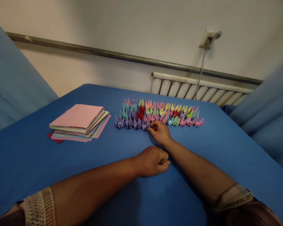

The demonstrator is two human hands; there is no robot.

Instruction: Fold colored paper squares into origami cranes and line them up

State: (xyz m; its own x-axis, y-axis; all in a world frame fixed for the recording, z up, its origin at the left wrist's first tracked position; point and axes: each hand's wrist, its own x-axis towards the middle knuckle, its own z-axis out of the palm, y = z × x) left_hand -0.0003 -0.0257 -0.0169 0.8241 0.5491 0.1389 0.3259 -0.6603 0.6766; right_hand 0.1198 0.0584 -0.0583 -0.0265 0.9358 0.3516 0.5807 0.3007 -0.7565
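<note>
Folded paper cranes point(155, 113) in many colours stand in several close rows on the blue-covered table. At the near edge, a purple paper crane point(145, 125) is pinched between the thumb and fingertips of my right hand point(159, 132), level with the other purple cranes on its left. My left hand point(152, 161) is closed in a fist just above the table, closer to me, and nothing sticks out of it. To the left of the cranes lies a thick stack of coloured paper sheets point(77, 116), with a pink one on top.
Under everything spreads a blue table cover point(103, 175). Behind the table are a wall with a metal rail point(103, 52), a white radiator point(179, 82) and a socket point(208, 38) with a hanging cord. Blue curtains point(11, 75) hang at both sides.
</note>
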